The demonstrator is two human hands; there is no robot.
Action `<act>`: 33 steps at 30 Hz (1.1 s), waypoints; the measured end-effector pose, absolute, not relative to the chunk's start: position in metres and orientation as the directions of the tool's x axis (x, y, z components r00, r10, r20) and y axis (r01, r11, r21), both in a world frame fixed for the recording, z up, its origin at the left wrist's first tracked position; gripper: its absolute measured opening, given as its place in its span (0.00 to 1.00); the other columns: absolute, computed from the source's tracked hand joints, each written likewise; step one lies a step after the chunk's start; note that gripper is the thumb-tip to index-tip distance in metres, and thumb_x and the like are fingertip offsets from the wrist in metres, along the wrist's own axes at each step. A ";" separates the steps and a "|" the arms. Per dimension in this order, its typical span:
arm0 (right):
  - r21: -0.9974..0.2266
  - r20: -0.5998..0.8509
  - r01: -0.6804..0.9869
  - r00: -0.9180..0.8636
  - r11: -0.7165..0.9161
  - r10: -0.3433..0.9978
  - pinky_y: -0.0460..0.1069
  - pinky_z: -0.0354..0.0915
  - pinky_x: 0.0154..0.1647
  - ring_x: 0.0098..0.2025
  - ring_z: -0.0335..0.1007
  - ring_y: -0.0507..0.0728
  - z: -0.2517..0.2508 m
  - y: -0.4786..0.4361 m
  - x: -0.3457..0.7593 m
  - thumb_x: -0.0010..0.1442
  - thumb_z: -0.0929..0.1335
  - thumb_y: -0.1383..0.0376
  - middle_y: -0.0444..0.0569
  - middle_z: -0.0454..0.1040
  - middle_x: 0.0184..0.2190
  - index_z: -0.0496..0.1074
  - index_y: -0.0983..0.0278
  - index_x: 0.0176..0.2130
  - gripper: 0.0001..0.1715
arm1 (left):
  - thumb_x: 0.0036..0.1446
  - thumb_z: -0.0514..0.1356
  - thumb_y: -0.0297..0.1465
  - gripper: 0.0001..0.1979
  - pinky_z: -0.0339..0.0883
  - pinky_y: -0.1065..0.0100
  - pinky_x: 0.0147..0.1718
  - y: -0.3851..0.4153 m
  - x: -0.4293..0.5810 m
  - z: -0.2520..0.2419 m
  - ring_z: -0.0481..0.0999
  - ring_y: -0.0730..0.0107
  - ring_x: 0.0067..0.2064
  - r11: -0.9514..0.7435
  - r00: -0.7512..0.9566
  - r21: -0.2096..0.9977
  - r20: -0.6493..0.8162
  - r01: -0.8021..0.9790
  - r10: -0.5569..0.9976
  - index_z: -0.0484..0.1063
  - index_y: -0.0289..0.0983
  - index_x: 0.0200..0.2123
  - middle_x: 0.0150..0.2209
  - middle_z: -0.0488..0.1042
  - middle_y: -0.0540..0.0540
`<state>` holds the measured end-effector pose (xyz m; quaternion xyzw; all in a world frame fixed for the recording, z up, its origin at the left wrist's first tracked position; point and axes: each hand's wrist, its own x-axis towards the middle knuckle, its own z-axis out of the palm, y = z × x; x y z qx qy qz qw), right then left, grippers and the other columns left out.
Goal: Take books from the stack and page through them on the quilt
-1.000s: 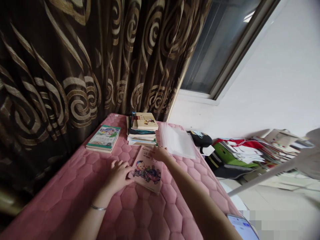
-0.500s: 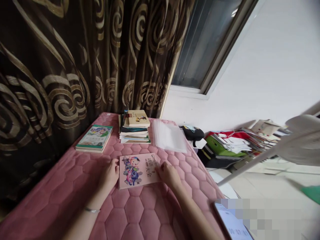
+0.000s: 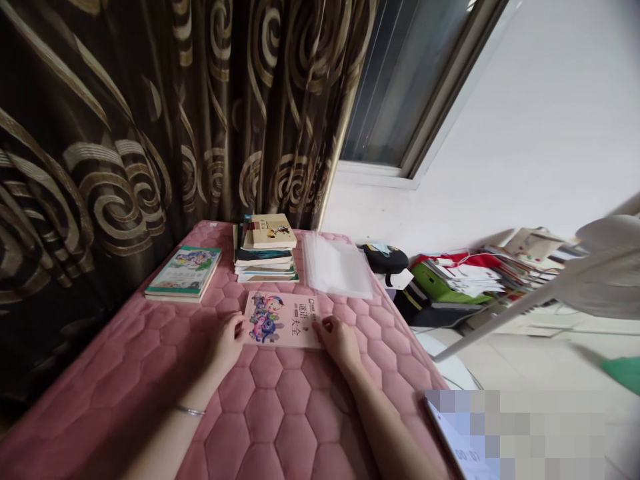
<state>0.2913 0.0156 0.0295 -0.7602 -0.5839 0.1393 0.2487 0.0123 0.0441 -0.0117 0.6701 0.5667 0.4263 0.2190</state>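
Note:
A pink book with cartoon figures on its cover lies on the pink quilted mattress, or just above it; I cannot tell which. My left hand pinches its left edge, the wrist wearing a silver bracelet. At the book's right edge, my right hand grips with curled fingers. Beyond it stands a stack of books, topped by a cream-coloured one. Clear plastic sheets lie to the right of that stack. Off to the left rests a green-bordered book on at least one other.
A patterned dark curtain hangs along the left and back. Beyond the mattress's right edge are a black bag, piled papers and a white fan. A phone sits at the lower right.
The pink book has moved a little away from me and turned slightly, its edges now lying straighter. Both hands have stayed on it. The view has shifted slightly.

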 end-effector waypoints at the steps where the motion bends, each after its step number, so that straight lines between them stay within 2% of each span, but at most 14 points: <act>1: -0.542 0.079 0.818 0.278 -0.193 0.957 0.46 0.64 0.32 0.34 0.75 0.57 0.029 0.015 0.291 0.60 0.66 0.58 0.49 0.79 0.32 0.73 0.62 0.35 0.11 | 0.51 0.55 0.27 0.10 0.69 0.56 0.50 0.043 0.012 -0.010 0.75 0.61 0.49 -0.278 0.002 0.742 0.349 0.611 0.937 0.73 0.37 0.36 0.46 0.76 0.40; 5: -0.549 0.082 0.815 0.274 -0.186 0.958 0.46 0.64 0.33 0.35 0.75 0.56 0.027 0.017 0.290 0.61 0.65 0.57 0.48 0.79 0.33 0.73 0.62 0.38 0.12 | 0.52 0.55 0.27 0.08 0.69 0.58 0.48 0.038 0.012 -0.003 0.75 0.61 0.46 -0.313 0.042 0.648 0.397 0.695 0.917 0.75 0.38 0.31 0.40 0.76 0.43; 9: -0.562 0.084 0.803 0.295 -0.199 0.952 0.45 0.63 0.32 0.36 0.75 0.56 0.025 0.019 0.290 0.61 0.65 0.56 0.48 0.79 0.34 0.71 0.63 0.44 0.16 | 0.55 0.54 0.29 0.11 0.69 0.59 0.48 0.034 0.016 0.005 0.75 0.61 0.46 -0.339 0.087 0.590 0.413 0.733 0.906 0.77 0.38 0.32 0.41 0.74 0.42; 12: -0.509 0.103 0.843 0.263 -0.176 0.959 0.47 0.62 0.36 0.38 0.73 0.56 0.029 0.016 0.291 0.63 0.64 0.57 0.49 0.77 0.36 0.71 0.62 0.47 0.17 | 0.55 0.54 0.26 0.12 0.70 0.60 0.47 0.031 0.017 0.008 0.75 0.63 0.44 -0.354 0.109 0.564 0.421 0.746 0.900 0.78 0.39 0.33 0.42 0.73 0.43; 17: -0.360 0.183 0.933 0.091 -0.020 0.979 0.53 0.58 0.46 0.48 0.65 0.61 0.044 -0.001 0.280 0.60 0.66 0.59 0.50 0.71 0.46 0.75 0.52 0.46 0.14 | 0.55 0.54 0.25 0.13 0.70 0.61 0.48 0.031 0.017 0.006 0.75 0.62 0.47 -0.359 0.116 0.564 0.420 0.743 0.900 0.79 0.39 0.33 0.42 0.72 0.43; 21: -0.345 0.203 0.928 -0.073 0.141 0.976 0.56 0.55 0.49 0.50 0.61 0.62 0.045 -0.013 0.257 0.58 0.69 0.54 0.49 0.70 0.47 0.76 0.50 0.43 0.13 | 0.55 0.54 0.26 0.13 0.70 0.61 0.48 0.033 0.016 0.003 0.74 0.63 0.47 -0.358 0.115 0.572 0.416 0.738 0.902 0.79 0.40 0.33 0.41 0.73 0.44; 24: -0.354 0.247 0.917 -0.101 0.187 0.964 0.56 0.56 0.48 0.51 0.59 0.63 0.037 -0.015 0.242 0.56 0.70 0.51 0.49 0.68 0.50 0.75 0.52 0.43 0.16 | 0.55 0.55 0.26 0.12 0.70 0.61 0.48 0.033 0.015 0.003 0.74 0.63 0.47 -0.359 0.112 0.571 0.421 0.739 0.900 0.79 0.40 0.33 0.41 0.72 0.44; 29: -0.351 0.274 0.921 -0.072 0.169 0.959 0.56 0.56 0.48 0.54 0.56 0.63 0.028 -0.013 0.237 0.58 0.68 0.49 0.49 0.66 0.54 0.75 0.53 0.42 0.16 | 0.54 0.53 0.22 0.15 0.68 0.59 0.51 0.024 0.025 0.011 0.73 0.62 0.49 -0.345 0.096 0.535 0.439 0.771 0.894 0.79 0.40 0.33 0.48 0.69 0.43; 33: -0.374 0.280 0.910 -0.072 0.178 0.957 0.57 0.55 0.50 0.55 0.56 0.63 0.027 -0.012 0.240 0.57 0.69 0.49 0.48 0.67 0.54 0.75 0.53 0.42 0.16 | 0.53 0.58 0.25 0.11 0.61 0.50 0.55 0.005 0.050 0.026 0.66 0.53 0.56 -0.419 0.239 0.414 0.420 0.808 0.876 0.79 0.43 0.34 0.55 0.67 0.44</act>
